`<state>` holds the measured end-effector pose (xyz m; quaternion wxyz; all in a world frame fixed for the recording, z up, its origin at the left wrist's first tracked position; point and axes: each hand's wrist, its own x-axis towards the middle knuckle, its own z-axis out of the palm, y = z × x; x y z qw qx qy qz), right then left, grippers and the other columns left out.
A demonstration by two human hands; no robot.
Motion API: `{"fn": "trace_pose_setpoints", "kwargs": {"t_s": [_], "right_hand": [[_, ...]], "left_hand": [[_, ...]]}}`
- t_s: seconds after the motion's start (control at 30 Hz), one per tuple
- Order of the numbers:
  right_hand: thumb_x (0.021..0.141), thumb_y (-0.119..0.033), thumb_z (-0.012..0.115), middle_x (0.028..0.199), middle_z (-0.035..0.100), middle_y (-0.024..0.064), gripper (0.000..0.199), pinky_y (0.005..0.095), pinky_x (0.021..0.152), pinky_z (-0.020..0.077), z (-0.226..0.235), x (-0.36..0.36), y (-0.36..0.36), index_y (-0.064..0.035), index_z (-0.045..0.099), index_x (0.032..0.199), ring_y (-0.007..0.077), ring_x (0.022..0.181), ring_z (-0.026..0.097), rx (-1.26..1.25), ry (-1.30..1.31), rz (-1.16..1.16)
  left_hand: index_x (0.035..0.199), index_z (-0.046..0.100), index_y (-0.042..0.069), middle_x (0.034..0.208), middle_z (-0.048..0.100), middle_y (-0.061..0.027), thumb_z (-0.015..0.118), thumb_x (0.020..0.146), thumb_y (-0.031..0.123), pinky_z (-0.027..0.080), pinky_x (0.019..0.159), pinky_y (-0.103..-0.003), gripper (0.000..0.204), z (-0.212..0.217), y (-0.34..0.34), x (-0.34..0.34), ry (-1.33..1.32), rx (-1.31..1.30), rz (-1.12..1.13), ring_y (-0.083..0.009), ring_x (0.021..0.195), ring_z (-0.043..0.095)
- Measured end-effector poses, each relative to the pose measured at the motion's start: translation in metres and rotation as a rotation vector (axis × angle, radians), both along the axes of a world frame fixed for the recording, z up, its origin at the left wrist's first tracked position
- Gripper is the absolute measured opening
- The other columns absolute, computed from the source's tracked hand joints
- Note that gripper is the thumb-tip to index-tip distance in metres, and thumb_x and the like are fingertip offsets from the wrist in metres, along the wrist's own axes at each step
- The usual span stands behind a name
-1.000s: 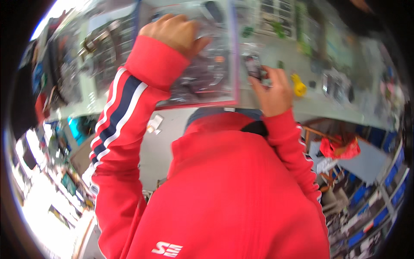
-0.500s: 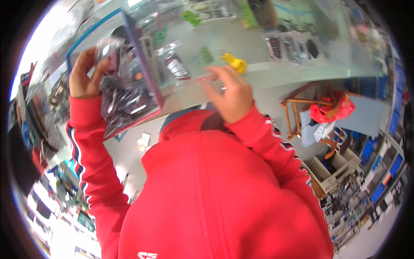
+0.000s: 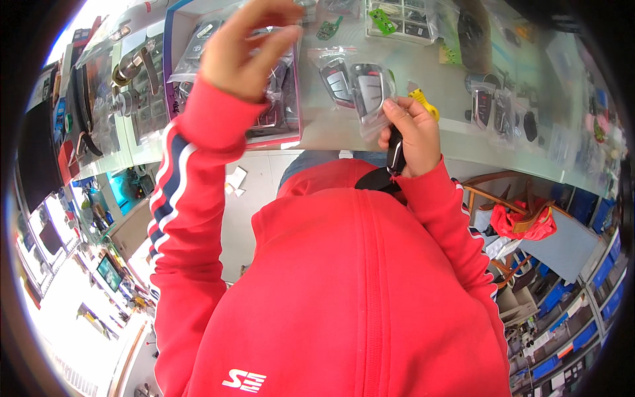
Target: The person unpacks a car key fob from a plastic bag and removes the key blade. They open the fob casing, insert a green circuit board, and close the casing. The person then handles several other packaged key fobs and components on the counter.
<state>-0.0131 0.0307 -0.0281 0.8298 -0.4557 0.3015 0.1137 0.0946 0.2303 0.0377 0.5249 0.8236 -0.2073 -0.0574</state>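
My right hand (image 3: 417, 135) pinches the edge of a clear zip bag that has a grey and black car key fob (image 3: 369, 89) in it. A black, glossy object (image 3: 395, 153) shows under that hand's fingers; whether it is also gripped I cannot tell. Just left of the held bag, a second bagged key fob (image 3: 337, 84) lies on the glass counter (image 3: 331, 135). My left hand (image 3: 241, 56) hovers over a purple-edged box (image 3: 297, 99) of bagged key fobs, its thumb and fingers apart. Nothing shows between them.
A yellow tool (image 3: 425, 104) lies beyond my right hand. Several bagged fobs, among them a black one (image 3: 483, 109), sit farther right. Green circuit boards (image 3: 382, 22) and a divided parts case (image 3: 413, 30) stand at the back. A wooden chair (image 3: 486, 192) is at the right.
My left hand has moved up and right from inside the box and no longer holds a bagged fob. A bagged fob is now in my right hand, which held none visibly before.
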Motion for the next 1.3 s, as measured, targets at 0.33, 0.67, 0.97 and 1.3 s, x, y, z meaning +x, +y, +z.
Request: {"fn": "trace_pose_setpoints", "kwargs": {"t_s": [0.33, 0.67, 0.97, 1.3], "right_hand": [[0.074, -0.007, 0.061, 0.074, 0.058, 0.0065, 0.017, 0.0252, 0.056, 0.044, -0.027, 0.003, -0.001, -0.0008, 0.059, 0.09, 0.0147, 0.061, 0.055, -0.807, -0.14, 0.204], [0.073, -0.008, 0.062, 0.082, 0.057, 0.0066, 0.021, 0.0284, 0.064, 0.0433, -0.012, -0.008, -0.005, -0.0028, 0.06, 0.093, 0.02, 0.074, 0.055, -1.189, -0.407, 0.22], [0.075, -0.009, 0.061, 0.075, 0.059, 0.005, 0.013, 0.0244, 0.059, 0.0398, 0.002, -0.018, 0.007, -0.0027, 0.06, 0.086, 0.0142, 0.065, 0.052, -1.006, -0.252, 0.295], [0.077, -0.007, 0.059, 0.077, 0.059, 0.0053, 0.013, 0.0237, 0.058, 0.0394, 0.002, -0.018, 0.013, -0.0023, 0.061, 0.089, 0.012, 0.064, 0.05, -0.967, -0.269, 0.334]], "left_hand": [[0.09, 0.062, 0.011, 0.104, 0.056, -0.0042, 0.068, 0.067, 0.015, 0.031, 0.094, -0.048, 0.024, -0.018, 0.057, -0.048, -0.375, 0.651, -0.03, -0.0253, 0.099, 0.052], [0.111, 0.053, 0.014, 0.114, 0.051, -0.0016, 0.074, 0.058, 0.02, 0.029, 0.097, -0.048, 0.058, -0.022, 0.057, -0.053, -0.373, 0.762, 0.02, -0.0229, 0.107, 0.047], [0.115, 0.053, 0.012, 0.104, 0.052, -0.0086, 0.07, 0.062, 0.034, 0.036, 0.083, -0.04, 0.06, -0.029, 0.06, -0.037, -0.387, 0.783, 0.008, -0.0295, 0.091, 0.047], [0.11, 0.054, 0.012, 0.101, 0.053, -0.0029, 0.073, 0.055, 0.048, 0.025, 0.101, -0.047, 0.068, -0.042, 0.065, -0.028, -0.359, 0.849, 0.042, -0.0238, 0.101, 0.047]]}}
